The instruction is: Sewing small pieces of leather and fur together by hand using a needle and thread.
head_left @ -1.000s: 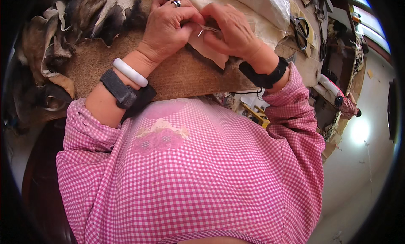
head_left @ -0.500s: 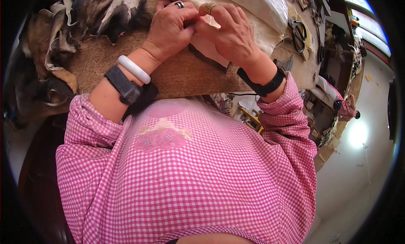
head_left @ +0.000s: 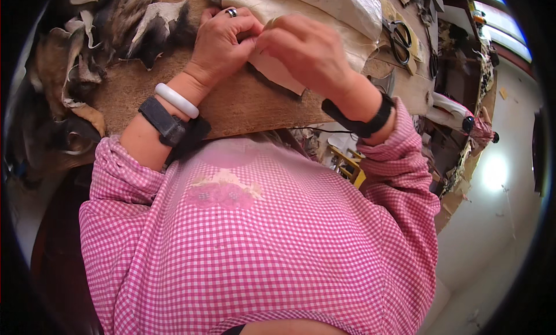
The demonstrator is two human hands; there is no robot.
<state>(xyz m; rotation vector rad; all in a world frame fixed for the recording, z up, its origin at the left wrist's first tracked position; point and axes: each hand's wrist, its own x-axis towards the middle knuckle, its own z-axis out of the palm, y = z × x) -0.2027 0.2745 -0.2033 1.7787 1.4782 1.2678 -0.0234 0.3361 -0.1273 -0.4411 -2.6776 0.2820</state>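
Note:
A piece of pale hide with a dark furry edge [head_left: 280, 74] lies on the brown worktable [head_left: 231, 106]. My left hand [head_left: 226, 42], wearing a ring and a white bangle, pinches the far part of this hide between bent fingers. Just to the right, my right hand [head_left: 315, 51] is closed, thumb and fingertips pressed together over the same hide. Motion smears it a little, and whatever sits between its fingertips is too small to make out. Beyond both hands stretches a larger cream sheet [head_left: 260, 0].
Fur pelts with ragged pale edges [head_left: 63, 74] heap up on the left. Black-handled scissors [head_left: 399, 42] lie at the right beside a yellowish piece. A yellow object [head_left: 350, 164] shows below the table's edge, near a dark cable [head_left: 324, 128].
My right hand has turned over and swung slightly right, its fingers now drawn together. The left hand keeps its pinch. The whole view has shifted slightly, and more of the hide shows.

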